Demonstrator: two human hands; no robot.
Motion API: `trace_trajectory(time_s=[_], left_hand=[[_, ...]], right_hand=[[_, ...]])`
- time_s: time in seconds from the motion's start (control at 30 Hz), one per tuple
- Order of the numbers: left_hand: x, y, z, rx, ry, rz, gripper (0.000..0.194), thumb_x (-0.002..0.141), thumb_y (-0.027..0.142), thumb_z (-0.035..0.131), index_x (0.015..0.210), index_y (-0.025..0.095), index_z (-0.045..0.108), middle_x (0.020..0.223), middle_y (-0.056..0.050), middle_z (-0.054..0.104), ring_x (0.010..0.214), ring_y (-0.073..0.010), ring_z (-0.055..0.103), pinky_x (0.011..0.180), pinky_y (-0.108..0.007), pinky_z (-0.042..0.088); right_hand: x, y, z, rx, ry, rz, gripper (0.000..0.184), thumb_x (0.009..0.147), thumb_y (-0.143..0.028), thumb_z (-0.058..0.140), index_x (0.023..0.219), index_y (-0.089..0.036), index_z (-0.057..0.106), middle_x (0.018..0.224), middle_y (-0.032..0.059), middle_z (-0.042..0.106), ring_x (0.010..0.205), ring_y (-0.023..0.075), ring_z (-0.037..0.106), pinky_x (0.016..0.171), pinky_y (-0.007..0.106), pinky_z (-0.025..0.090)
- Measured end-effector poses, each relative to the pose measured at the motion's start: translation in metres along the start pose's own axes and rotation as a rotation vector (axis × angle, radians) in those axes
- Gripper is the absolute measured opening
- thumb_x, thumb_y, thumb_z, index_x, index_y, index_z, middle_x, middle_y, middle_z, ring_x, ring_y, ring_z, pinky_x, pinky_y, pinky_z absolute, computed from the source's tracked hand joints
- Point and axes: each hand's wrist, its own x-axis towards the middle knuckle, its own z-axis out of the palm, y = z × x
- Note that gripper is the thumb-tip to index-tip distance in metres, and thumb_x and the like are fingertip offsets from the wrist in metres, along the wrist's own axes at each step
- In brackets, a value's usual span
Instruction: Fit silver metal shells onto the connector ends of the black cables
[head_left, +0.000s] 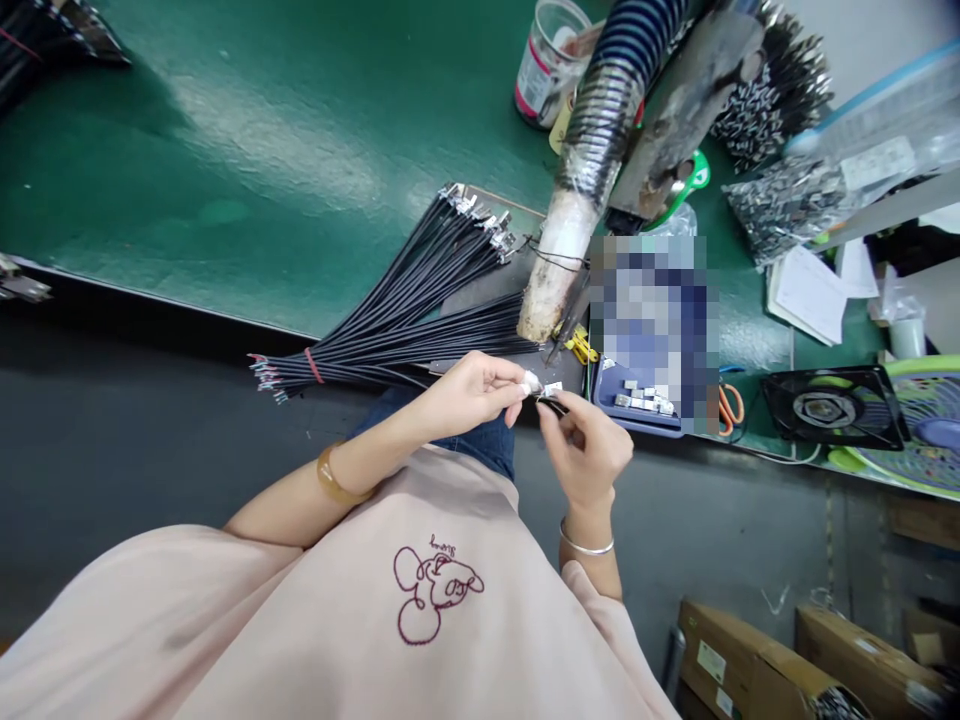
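Note:
My right hand point(589, 445) is closed in a pinch on a small silver cable connector point(553, 388), with a short dark piece of cable showing under it. Facing it, my left hand point(480, 390) has thumb and finger pressed together at the connector's other side. A whitish bit point(532, 382) shows at its fingertips; I cannot make out what it is. Just beyond both hands lies a bundle of black cables point(405, 300), tied with a red band point(313, 366), many with silver connectors at their far ends.
A ribbed hose point(592, 150) with a pale nozzle hangs over the green bench point(247, 190). To the right stand a blue tray point(652, 425) with loose connectors, orange-handled scissors point(729, 408) and a black fan point(832, 408). A plastic tub point(536, 85) stands behind. Cardboard boxes point(739, 660) sit below.

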Motion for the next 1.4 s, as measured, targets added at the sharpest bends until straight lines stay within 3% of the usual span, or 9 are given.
trace_trajectory(time_s=[0.1,0.17,0.27,0.37,0.6,0.7,0.83,1.17,1.4], left_hand=[[-0.001,-0.002,0.000,-0.012,-0.006,0.007,0.035,0.091,0.029,0.055,0.061,0.012,0.057,0.054,0.000,0.054,0.045,-0.0039,0.033,0.045,-0.019,0.024],[-0.002,-0.003,0.002,0.027,0.010,0.021,0.031,0.089,0.026,0.056,0.062,0.011,0.058,0.054,0.001,0.053,0.048,-0.0048,0.037,0.047,-0.019,0.028],[-0.003,-0.006,0.006,0.102,0.062,0.030,0.022,0.084,0.024,0.061,0.067,0.010,0.063,0.052,0.004,0.044,0.050,-0.0055,0.035,0.048,-0.019,0.027],[-0.003,-0.008,0.010,0.137,0.118,0.053,0.018,0.080,0.025,0.066,0.074,0.009,0.069,0.054,0.006,0.038,0.051,-0.0053,0.030,0.047,-0.020,0.022],[0.006,-0.012,0.012,0.037,0.271,0.059,0.019,0.077,0.027,0.069,0.079,0.009,0.074,0.055,0.004,0.048,0.051,-0.0061,0.036,0.049,-0.020,0.028],[0.009,-0.012,0.011,0.010,0.286,0.028,0.018,0.077,0.026,0.069,0.078,0.010,0.075,0.052,0.004,0.047,0.049,-0.0055,0.036,0.048,-0.020,0.028],[0.011,-0.012,0.011,0.040,0.295,0.033,0.016,0.078,0.027,0.069,0.076,0.012,0.074,0.057,0.001,0.056,0.052,-0.0077,0.044,0.048,-0.020,0.032],[0.020,-0.009,0.014,0.090,0.410,0.058,0.017,0.078,0.028,0.070,0.069,0.013,0.070,0.062,-0.001,0.062,0.058,-0.0108,0.054,0.051,-0.020,0.040],[0.020,-0.008,0.012,0.023,0.369,0.031,0.017,0.078,0.028,0.068,0.075,0.012,0.073,0.070,-0.001,0.067,0.060,-0.0096,0.054,0.059,-0.021,0.045]], right_hand=[[0.000,-0.003,0.004,-0.017,-0.055,-0.052,0.011,0.089,-0.020,0.066,0.100,-0.020,0.065,0.058,-0.0056,0.062,0.047,0.0067,0.049,0.055,0.022,0.040],[0.000,-0.004,0.006,0.078,-0.074,0.090,0.003,0.091,-0.021,0.062,0.093,-0.020,0.064,0.061,-0.0049,0.062,0.048,0.0059,0.048,0.052,0.022,0.038],[0.001,-0.003,0.005,0.366,-0.204,0.412,0.013,0.093,-0.030,0.058,0.086,-0.019,0.062,0.055,-0.0084,0.050,0.043,0.0048,0.039,0.044,0.020,0.031],[0.001,-0.001,0.002,0.552,-0.250,0.563,0.021,0.090,-0.037,0.063,0.080,-0.019,0.063,0.053,-0.0089,0.046,0.042,0.0048,0.038,0.042,0.020,0.029],[-0.005,-0.001,0.002,0.490,0.221,0.521,0.017,0.096,-0.027,0.052,0.113,-0.022,0.054,0.071,-0.0043,0.069,0.048,0.0093,0.063,0.046,0.021,0.048],[-0.006,-0.001,0.008,0.409,0.168,0.439,0.010,0.094,-0.022,0.055,0.104,-0.022,0.056,0.095,0.0031,0.077,0.074,0.0148,0.076,0.065,0.028,0.062],[-0.004,0.001,0.018,0.331,0.110,0.257,0.006,0.089,-0.017,0.062,0.093,-0.022,0.061,0.110,0.0073,0.076,0.102,0.0188,0.074,0.084,0.035,0.063],[0.006,0.005,0.027,0.390,0.085,0.322,0.006,0.088,-0.018,0.063,0.086,-0.022,0.059,0.113,0.0066,0.076,0.093,0.0168,0.076,0.075,0.029,0.064],[0.010,0.001,0.020,0.366,0.074,0.284,0.006,0.086,-0.016,0.064,0.087,-0.022,0.063,0.117,0.0058,0.075,0.094,0.0182,0.076,0.083,0.034,0.065]])
